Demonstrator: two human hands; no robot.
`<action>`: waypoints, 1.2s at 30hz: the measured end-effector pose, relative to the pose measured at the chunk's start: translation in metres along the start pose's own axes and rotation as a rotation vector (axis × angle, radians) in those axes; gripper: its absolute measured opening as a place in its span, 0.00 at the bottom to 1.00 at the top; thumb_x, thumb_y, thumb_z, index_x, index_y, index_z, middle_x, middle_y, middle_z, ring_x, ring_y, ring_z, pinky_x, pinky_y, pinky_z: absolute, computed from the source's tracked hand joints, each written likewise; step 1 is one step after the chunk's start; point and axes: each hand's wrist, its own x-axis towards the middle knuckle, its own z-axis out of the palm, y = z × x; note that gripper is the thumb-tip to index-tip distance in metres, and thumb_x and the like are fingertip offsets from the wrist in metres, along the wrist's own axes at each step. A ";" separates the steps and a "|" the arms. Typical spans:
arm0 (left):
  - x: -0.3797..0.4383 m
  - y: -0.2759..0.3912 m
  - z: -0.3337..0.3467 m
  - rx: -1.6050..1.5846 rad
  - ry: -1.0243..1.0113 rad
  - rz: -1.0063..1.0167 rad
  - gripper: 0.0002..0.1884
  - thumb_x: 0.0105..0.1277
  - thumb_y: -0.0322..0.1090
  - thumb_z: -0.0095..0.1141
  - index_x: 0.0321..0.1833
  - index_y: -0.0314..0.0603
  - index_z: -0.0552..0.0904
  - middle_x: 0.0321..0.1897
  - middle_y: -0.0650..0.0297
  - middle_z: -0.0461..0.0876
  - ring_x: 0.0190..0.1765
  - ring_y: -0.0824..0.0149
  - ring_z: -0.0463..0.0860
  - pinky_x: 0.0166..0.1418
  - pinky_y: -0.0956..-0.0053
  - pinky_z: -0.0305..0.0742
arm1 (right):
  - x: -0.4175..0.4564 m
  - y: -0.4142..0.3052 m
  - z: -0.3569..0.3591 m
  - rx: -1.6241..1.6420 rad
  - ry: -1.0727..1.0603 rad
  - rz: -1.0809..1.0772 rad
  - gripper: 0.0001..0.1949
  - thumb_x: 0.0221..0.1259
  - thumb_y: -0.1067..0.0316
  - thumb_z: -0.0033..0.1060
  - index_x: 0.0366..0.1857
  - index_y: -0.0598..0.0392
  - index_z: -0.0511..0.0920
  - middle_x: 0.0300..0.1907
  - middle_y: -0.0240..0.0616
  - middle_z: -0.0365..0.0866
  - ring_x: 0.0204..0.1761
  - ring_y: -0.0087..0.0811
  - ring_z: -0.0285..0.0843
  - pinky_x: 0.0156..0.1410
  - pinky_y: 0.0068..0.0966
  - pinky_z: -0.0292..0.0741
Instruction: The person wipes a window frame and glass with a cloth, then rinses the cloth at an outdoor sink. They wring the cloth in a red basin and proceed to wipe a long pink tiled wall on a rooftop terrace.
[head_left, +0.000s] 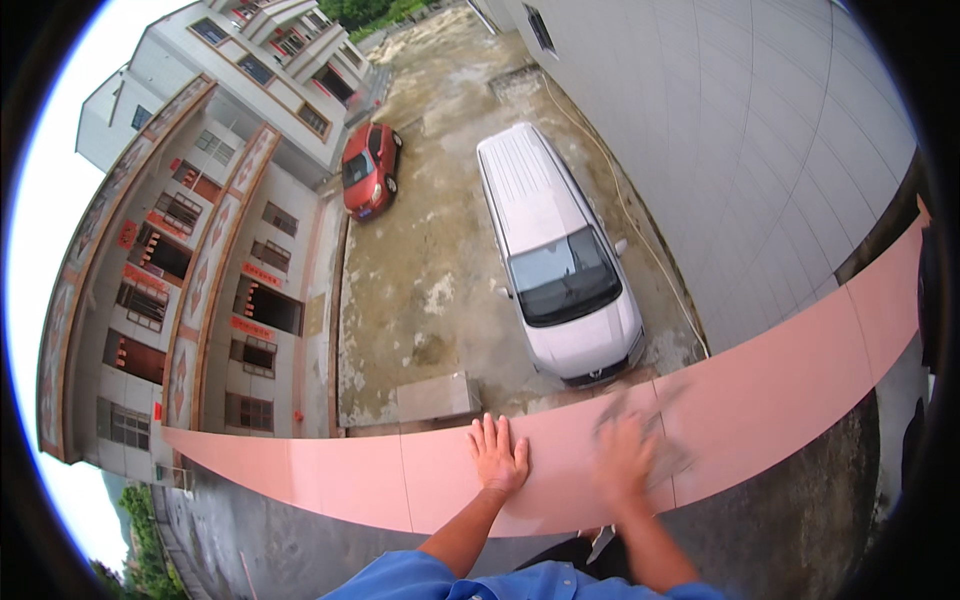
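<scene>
My left hand (498, 459) lies palm down with its fingers spread on a pink tiled parapet top (345, 472), holding nothing. To the right of it, my right hand (626, 454) is over the same ledge, blurred by motion. A greyish, see-through blurred shape (667, 439) shows around its fingers, perhaps a thin cloth or a plastic sheet; what it is and whether the hand grips it cannot be told. Dark joints between the tiles cross the ledge beside both hands.
Beyond the parapet is a drop to a wet concrete yard (427, 277) with a white van (559, 255) and a red car (370, 172). A tiled wall (720, 150) rises at the right, a house (225, 300) at the left. Dark floor (300, 532) lies on my side.
</scene>
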 end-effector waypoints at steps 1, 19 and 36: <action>0.002 -0.004 0.003 -0.019 -0.004 0.001 0.35 0.77 0.53 0.49 0.80 0.39 0.68 0.83 0.42 0.58 0.85 0.37 0.49 0.86 0.39 0.37 | -0.024 -0.042 0.003 0.134 -0.049 -0.073 0.37 0.71 0.40 0.55 0.79 0.47 0.66 0.84 0.50 0.55 0.88 0.50 0.41 0.84 0.66 0.43; 0.000 -0.001 0.023 0.124 0.025 0.083 0.32 0.82 0.54 0.43 0.82 0.43 0.67 0.84 0.48 0.60 0.85 0.42 0.54 0.85 0.42 0.45 | -0.087 0.332 -0.027 -0.014 0.218 0.517 0.27 0.80 0.49 0.46 0.79 0.41 0.68 0.84 0.40 0.58 0.85 0.44 0.52 0.85 0.62 0.45; -0.012 0.103 0.054 0.108 0.038 0.207 0.33 0.82 0.52 0.44 0.80 0.34 0.66 0.84 0.41 0.56 0.84 0.38 0.55 0.83 0.38 0.50 | -0.115 0.110 -0.013 0.404 0.084 -0.083 0.26 0.76 0.51 0.53 0.75 0.42 0.73 0.84 0.39 0.58 0.87 0.41 0.48 0.86 0.63 0.44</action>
